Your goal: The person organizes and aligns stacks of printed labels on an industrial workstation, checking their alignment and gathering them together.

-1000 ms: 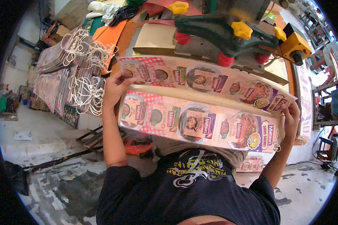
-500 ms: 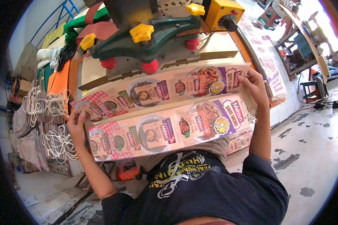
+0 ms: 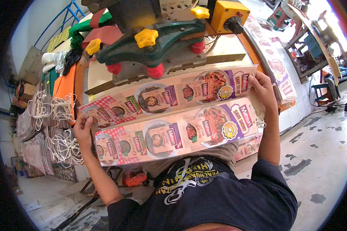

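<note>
A long printed sheet (image 3: 121, 112), pinkish with food pictures and a red checked patch, stretches across in front of me under the press. My left hand (image 3: 83, 133) pinches its left end, thumb on top. At the right end, my right hand (image 3: 263, 89) grips the upper corner between thumb and fingers. A second long panel (image 3: 144, 157) with the same print lies nearer my body, along the first one's lower edge. Whether the two are joined cannot be made out. Just beyond stands the press head, a dark green casting (image 3: 169, 38) with yellow star knobs (image 3: 146, 37) and red feet (image 3: 155, 71).
A yellow control box (image 3: 228, 17) with a black dial sits at the upper right. Stacks of printed panels with white cords (image 3: 65, 148) stand at left. More printed sheets (image 3: 272, 63) lie on the right side of the table. A wooden bench (image 3: 310, 42) stands farther right.
The view has turned slightly, so most things sit a little to the right in the picture. Both hands keep their hold on the sheet, which stays in nearly the same place before the press.
</note>
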The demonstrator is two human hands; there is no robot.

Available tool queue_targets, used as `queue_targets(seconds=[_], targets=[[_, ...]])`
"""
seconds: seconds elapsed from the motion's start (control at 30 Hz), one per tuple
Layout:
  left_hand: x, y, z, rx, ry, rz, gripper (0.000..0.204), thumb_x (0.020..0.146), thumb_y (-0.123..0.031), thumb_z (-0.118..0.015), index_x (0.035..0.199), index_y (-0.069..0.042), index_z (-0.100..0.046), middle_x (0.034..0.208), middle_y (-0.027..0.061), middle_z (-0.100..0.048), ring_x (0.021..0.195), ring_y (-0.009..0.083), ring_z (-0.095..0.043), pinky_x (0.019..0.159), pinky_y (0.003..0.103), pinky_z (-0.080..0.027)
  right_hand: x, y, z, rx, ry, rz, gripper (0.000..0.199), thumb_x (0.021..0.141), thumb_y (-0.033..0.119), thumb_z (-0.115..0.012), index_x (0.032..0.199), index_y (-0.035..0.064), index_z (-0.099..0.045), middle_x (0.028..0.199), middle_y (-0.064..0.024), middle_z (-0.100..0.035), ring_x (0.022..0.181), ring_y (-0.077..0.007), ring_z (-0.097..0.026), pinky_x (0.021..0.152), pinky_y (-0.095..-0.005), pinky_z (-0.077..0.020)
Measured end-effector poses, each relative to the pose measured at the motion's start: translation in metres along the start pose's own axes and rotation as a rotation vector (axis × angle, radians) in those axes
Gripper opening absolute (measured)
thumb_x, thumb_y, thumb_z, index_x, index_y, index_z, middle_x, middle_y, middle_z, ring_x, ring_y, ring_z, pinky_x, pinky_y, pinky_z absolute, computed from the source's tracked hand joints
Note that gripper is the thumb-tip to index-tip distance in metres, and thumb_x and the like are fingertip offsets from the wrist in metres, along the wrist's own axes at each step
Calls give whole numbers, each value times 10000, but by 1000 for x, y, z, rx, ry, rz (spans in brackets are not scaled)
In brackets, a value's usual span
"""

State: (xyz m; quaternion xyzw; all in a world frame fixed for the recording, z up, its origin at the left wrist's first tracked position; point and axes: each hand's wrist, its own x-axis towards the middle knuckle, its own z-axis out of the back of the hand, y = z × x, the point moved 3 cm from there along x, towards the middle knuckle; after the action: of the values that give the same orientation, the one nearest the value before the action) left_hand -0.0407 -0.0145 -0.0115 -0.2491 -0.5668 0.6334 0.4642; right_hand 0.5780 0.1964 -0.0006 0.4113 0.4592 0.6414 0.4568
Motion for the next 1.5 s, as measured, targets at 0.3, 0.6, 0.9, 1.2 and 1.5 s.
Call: queue_targets(seconds=[0.3,0.6,0.9,1.2,1.5], targets=[[-1,-2,1,67,17,3,195,969,-157,-686,1077,4,-662,948,41,-705,849,101,-642,805,247,-491,-3,11,-11,139,-2,-64,307,1008,243,-624,1083,-50,-676,931,-34,-688,839,-85,-610,736,-246,-501],[1,5,3,48,45,29,195,966,-173,-693,1059,-7,-653,911,26,-688,824,87,-624,772,238,-477,-2,13,-11,88,-10,-49,305,1006,229,-622,1096,-58,-675,955,-50,-698,845,-92,-625,741,-256,-513],[-2,-1,-2,49,7,22,183,960,-190,-707,1002,-26,-638,878,5,-676,794,62,-602,728,213,-450,-1,0,-6,118,-3,-41,301,1011,224,-618,1104,-57,-671,947,-36,-698,836,-71,-612,729,-236,-504],[-4,4,-4,54,-22,18,166,983,-195,-677,994,-36,-630,865,-26,-634,789,45,-554,712,209,-432,-3,-3,-2,121,30,-9,316,1014,238,-623,1106,-61,-664,953,-47,-706,837,-79,-630,729,-239,-521],[-6,-5,-11,84,5,-18,178,1009,-213,-640,994,-36,-628,854,-32,-628,769,37,-531,687,203,-413,-3,-6,-4,183,17,-9,282,1006,226,-638,1072,-45,-674,932,-41,-701,788,-73,-626,678,-231,-521]])
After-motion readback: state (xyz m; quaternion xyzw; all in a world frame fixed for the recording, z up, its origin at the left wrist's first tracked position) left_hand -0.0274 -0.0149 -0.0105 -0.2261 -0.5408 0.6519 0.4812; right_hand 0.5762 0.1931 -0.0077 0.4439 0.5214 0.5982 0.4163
